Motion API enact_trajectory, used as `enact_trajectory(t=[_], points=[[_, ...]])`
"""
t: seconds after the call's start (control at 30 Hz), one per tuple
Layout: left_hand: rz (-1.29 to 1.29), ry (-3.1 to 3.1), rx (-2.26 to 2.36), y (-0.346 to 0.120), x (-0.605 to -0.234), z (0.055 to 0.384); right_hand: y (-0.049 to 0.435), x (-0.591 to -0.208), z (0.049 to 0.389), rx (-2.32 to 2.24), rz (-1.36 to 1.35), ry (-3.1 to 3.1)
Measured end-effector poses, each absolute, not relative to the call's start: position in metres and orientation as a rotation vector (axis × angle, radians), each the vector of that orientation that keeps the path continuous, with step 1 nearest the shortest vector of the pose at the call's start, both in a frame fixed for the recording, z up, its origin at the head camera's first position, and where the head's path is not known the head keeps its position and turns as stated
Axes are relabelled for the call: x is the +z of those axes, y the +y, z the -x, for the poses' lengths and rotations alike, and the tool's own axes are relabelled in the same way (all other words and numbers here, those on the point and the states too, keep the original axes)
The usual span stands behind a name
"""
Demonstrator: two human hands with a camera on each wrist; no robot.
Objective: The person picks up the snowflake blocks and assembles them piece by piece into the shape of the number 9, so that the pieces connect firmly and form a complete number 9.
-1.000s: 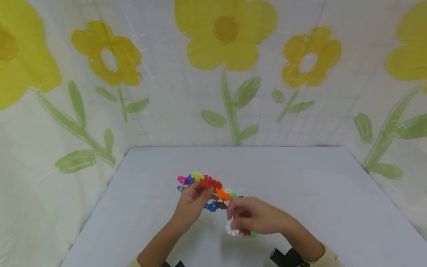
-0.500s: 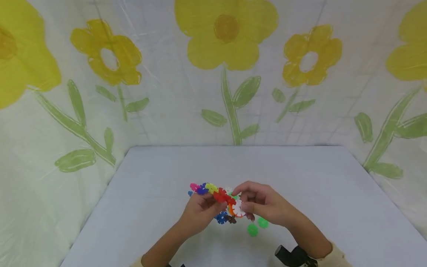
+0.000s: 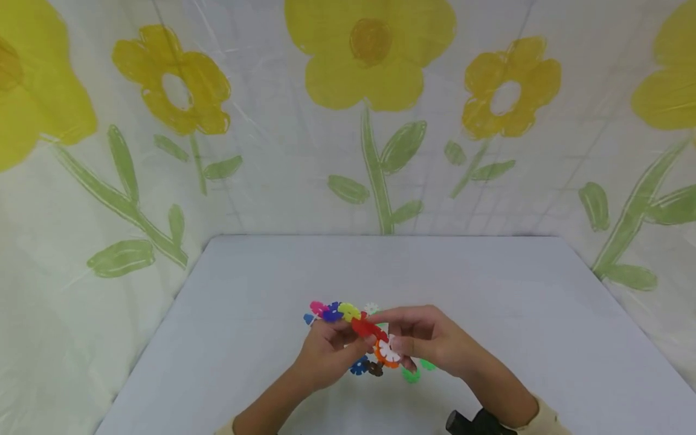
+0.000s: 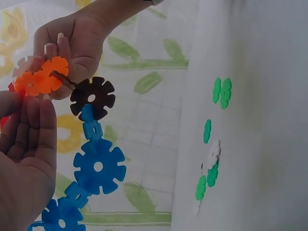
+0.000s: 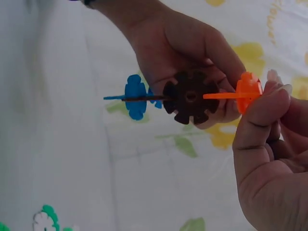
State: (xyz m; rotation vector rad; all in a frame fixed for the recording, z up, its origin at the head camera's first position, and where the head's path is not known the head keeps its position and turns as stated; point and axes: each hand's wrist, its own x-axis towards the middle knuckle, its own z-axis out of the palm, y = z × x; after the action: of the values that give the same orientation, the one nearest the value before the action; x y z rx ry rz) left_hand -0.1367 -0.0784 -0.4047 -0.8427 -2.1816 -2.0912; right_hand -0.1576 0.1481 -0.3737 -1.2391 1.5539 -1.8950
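Note:
A chain of slotted plastic snowflake discs, with pink, dark blue, yellow (image 3: 349, 312), red (image 3: 363, 327), orange, brown (image 4: 96, 97) and blue (image 4: 99, 166) pieces, hangs above the table. My left hand (image 3: 330, 357) grips it by the red discs, thumb on the near side. Between thumb and fingers my right hand (image 3: 443, 343) pinches a white disc (image 3: 387, 350), which overlaps the orange disc (image 5: 249, 93) at the chain's right side in the head view. In the right wrist view, fingers hide most of the white disc.
Loose green discs (image 3: 411, 374) lie on the white table (image 3: 489, 272) below the right hand. A white disc (image 3: 371, 308) shows behind the chain. Several green and white discs (image 4: 222, 92) appear in the left wrist view. Behind the table hangs a flower-painted curtain (image 3: 272, 151).
My right hand has risen from low over the table, bringing the white disc up against the orange part. The left hand has shifted the chain right and nearer. Loose green discs have come into sight.

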Motion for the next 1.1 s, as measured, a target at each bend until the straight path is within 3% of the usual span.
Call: enact_trajectory(t=[0.27, 0.53, 0.7, 0.9, 1.1], points=[[0.954, -2.216, -2.040, -0.082, -0.400, 0.138, 0.148, -0.375, 0.160, -1.895, 1.302, 1.476], [0.418, -2.254, -2.105, -0.077, -0.395, 0.138, 0.149, -0.390, 0.181, -1.869, 1.080, 1.995], [0.259, -2.139, -2.294, -0.075, -0.401, 0.141, 0.148, -0.416, 0.197, -1.206, 0.901, 2.599], [0.404, -1.937, -2.353, -0.074, -0.405, 0.142, 0.137, -0.440, 0.196, -0.644, 0.704, 2.749], [0.547, -1.832, -2.364, -0.072, -0.408, 0.142, 0.137, -0.452, 0.199, -0.613, 0.680, 2.721]])
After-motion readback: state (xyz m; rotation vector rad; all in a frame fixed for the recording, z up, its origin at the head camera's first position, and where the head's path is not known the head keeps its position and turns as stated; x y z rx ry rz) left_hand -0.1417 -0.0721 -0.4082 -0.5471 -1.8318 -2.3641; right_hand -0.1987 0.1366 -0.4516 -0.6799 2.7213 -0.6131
